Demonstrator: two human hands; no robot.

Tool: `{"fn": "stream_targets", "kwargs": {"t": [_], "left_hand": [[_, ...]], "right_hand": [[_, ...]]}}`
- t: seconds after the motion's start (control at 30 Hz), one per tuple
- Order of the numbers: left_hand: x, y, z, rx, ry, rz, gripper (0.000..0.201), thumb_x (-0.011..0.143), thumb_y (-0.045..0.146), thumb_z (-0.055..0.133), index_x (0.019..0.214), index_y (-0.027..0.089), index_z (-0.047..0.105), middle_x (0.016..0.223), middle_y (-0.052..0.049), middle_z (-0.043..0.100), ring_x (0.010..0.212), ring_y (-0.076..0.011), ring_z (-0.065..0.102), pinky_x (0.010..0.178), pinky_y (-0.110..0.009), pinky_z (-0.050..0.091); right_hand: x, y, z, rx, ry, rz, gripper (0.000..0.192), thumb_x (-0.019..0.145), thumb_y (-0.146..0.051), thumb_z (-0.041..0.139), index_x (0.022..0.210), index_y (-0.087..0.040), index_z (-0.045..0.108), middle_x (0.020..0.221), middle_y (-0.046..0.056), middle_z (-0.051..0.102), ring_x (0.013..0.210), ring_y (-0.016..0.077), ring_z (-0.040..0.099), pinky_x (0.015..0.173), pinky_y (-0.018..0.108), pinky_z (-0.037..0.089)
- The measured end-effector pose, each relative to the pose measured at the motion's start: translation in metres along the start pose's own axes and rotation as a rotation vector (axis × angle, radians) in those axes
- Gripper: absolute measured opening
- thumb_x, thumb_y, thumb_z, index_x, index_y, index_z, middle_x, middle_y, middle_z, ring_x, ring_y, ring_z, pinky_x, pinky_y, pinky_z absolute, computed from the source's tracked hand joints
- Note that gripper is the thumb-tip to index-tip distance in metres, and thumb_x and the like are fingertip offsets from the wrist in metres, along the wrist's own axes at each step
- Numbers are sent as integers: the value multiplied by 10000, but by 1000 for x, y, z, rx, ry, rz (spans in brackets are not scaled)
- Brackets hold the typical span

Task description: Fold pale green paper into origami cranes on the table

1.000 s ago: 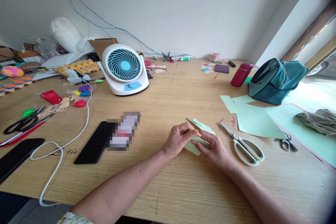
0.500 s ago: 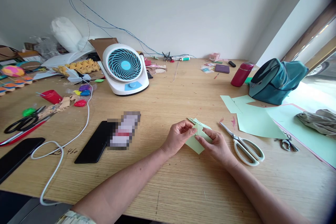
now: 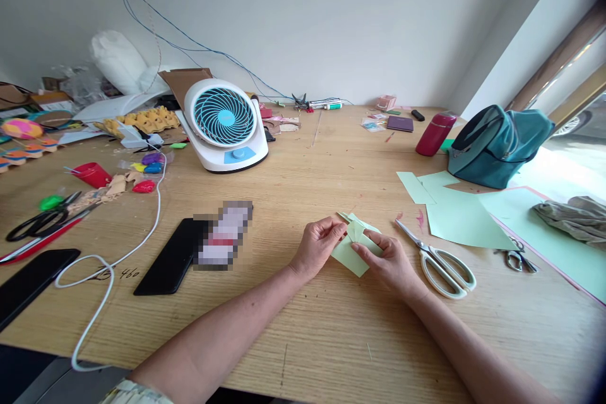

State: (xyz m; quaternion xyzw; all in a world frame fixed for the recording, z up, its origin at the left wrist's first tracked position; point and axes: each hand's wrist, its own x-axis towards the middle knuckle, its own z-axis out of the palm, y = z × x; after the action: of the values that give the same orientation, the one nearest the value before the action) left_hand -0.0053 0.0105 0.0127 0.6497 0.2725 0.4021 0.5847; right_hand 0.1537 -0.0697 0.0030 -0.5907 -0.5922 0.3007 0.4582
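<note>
A small folded piece of light green paper [image 3: 353,260] is held between my two hands just above the wooden table. My left hand [image 3: 318,246] pinches its left edge between thumb and fingers. On the opposite side my right hand [image 3: 389,263] grips it, the thumb pressed on the front near the middle folds. Several layered flaps show at the paper's top; the part behind my fingers is hidden. White-handled scissors [image 3: 447,268] lie to the right of my right hand, blades slightly apart and pointing up and left.
Green paper sheets [image 3: 466,218] lie at the right, beside a teal bag [image 3: 502,148] and a red bottle [image 3: 435,134]. Left of my hands are a black phone [image 3: 168,259] and a white cable [image 3: 158,214]. A white fan [image 3: 226,123] stands farther back.
My left thumb has slid left from the paper's centre towards its left edge, baring more of the middle folds. My right hand keeps its hold almost unmoved.
</note>
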Motion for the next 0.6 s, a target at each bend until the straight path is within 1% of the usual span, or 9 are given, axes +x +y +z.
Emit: {"fn": "stream_targets", "kwargs": {"t": [0.1,0.2,0.27,0.37,0.47,0.6], "left_hand": [[0,1,0,-26,-7,-22,401,880,499,590,693,144,595,669,1,564,664,-117,504,630,-223,407],[0,1,0,-53,-34,-25,401,896,491,578,700,141,595,660,5,550,647,-108,485,613,-219,388],[-1,-1,1,-79,-67,-33,371,883,472,607,721,138,603,654,16,531,628,-97,462,602,-217,370],[0,-4,2,-105,-99,-50,305,826,426,687,772,132,626,696,11,562,647,-98,483,618,-221,378],[1,-7,3,-80,-91,-51,293,788,400,722,739,133,610,689,11,567,637,-98,490,607,-222,379],[1,-7,3,-31,-45,-17,264,778,356,721,697,138,597,668,13,567,635,-104,511,627,-230,403]], "right_hand": [[0,1,0,15,1,15,296,884,-448,618,759,-182,643,642,2,610,585,153,522,542,259,423],[0,4,0,39,19,33,300,878,-454,629,749,-183,639,649,3,615,595,155,527,555,259,428],[0,5,0,52,29,39,302,871,-465,638,760,-185,644,635,-2,604,587,153,518,551,258,424],[0,6,0,66,28,40,310,869,-479,640,769,-186,647,626,-5,588,583,151,504,542,256,415],[0,5,0,77,14,40,308,871,-478,637,774,-186,646,635,-3,581,595,151,499,540,255,408],[1,3,1,93,-10,55,293,869,-462,644,773,-185,639,637,-5,577,594,147,496,536,252,400]]}}
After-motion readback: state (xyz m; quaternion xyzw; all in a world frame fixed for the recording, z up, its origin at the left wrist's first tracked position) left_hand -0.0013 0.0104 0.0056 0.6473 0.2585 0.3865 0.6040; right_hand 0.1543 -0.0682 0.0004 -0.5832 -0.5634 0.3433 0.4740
